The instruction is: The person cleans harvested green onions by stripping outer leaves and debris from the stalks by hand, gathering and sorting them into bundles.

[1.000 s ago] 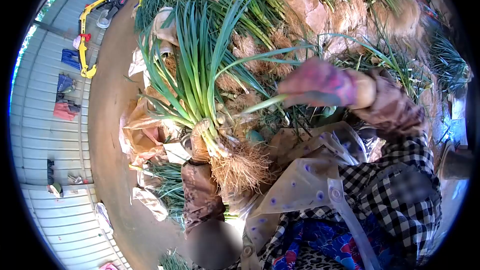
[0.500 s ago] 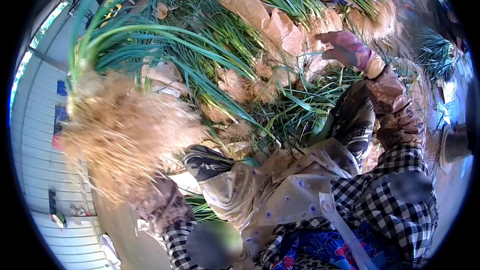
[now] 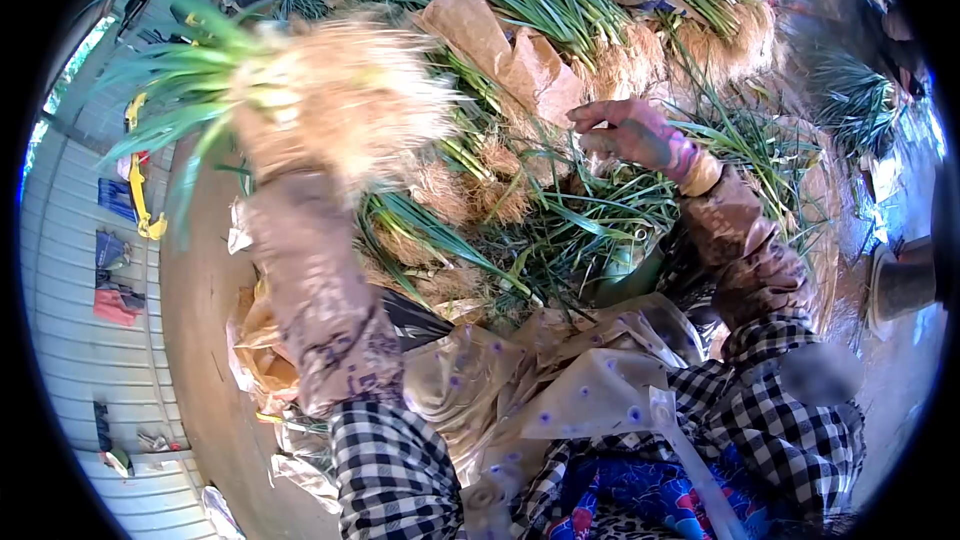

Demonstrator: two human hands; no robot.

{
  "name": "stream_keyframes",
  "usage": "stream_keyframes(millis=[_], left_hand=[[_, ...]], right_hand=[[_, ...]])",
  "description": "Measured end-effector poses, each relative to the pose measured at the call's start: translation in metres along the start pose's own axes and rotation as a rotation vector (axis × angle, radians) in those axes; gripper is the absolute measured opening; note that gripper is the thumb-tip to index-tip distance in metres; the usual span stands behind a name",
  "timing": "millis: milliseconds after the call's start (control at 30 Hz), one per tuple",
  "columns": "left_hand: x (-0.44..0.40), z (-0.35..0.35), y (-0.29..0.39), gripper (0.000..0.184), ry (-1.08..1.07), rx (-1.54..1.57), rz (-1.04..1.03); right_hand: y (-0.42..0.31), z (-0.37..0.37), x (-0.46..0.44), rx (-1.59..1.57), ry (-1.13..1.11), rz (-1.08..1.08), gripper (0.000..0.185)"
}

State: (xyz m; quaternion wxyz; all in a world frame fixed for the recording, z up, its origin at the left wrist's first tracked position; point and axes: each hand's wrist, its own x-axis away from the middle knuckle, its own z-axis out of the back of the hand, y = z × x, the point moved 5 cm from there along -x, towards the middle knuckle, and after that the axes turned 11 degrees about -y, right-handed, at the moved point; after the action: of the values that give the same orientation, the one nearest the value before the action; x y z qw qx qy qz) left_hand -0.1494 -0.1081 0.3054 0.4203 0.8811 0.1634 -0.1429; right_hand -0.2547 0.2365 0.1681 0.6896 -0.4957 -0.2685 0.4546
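Note:
My left arm is raised at the upper left, its camouflage sleeve below a bunch of green onions that is blurred by motion. The green leaves point left and the pale, stringy roots spread right. My left hand holds this bunch, and its fingers are hidden by the roots. Over the onion pile, my right hand is in a stained, pinkish glove. Its fingers point left, partly spread, with nothing between them. Loose green leaves lie below and beside it.
Rooted onion bundles lie along the back, with brown paper among them. A clear dotted apron covers my lap. Brown wrapping lies at the left. A grey round object stands at the right.
The bunch has gone from the middle to the upper left, its roots now pointing right. My right hand has let go of an onion stalk and moved slightly up.

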Motion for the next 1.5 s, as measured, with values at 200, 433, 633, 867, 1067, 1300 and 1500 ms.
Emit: stream_keyframes(millis=[200,433,633,867,1067,1300,1500], left_hand=[[0.004,0.033,-0.149,0.034,0.602,0.106,-0.024],[-0.042,0.059,-0.242,0.032,0.087,0.47,0.252],[-0.059,0.108,-0.269,0.031,0.107,0.592,0.284],[-0.003,0.049,-0.207,0.028,0.214,0.313,-0.026],[0.01,0.062,-0.223,0.044,-0.073,0.376,0.098],[0.03,0.071,-0.235,0.045,0.013,0.164,0.106],[0.051,0.096,-0.243,0.029,0.313,0.127,0.124]], right_hand=[[-0.009,-0.039,-0.02,-0.458,0.235,0.032,0.056],[0.019,-0.102,-0.021,-0.782,0.007,-0.165,0.03],[-0.039,-0.06,0.078,-0.268,0.146,-0.162,0.016],[-0.036,-0.065,0.143,-0.254,-0.055,-0.49,0.027],[-0.03,-0.026,0.073,0.524,0.175,-0.128,0.039],[-0.038,-0.043,-0.038,0.697,0.356,0.192,0.022],[-0.046,-0.092,-0.011,0.574,-0.03,0.111,0.007]])
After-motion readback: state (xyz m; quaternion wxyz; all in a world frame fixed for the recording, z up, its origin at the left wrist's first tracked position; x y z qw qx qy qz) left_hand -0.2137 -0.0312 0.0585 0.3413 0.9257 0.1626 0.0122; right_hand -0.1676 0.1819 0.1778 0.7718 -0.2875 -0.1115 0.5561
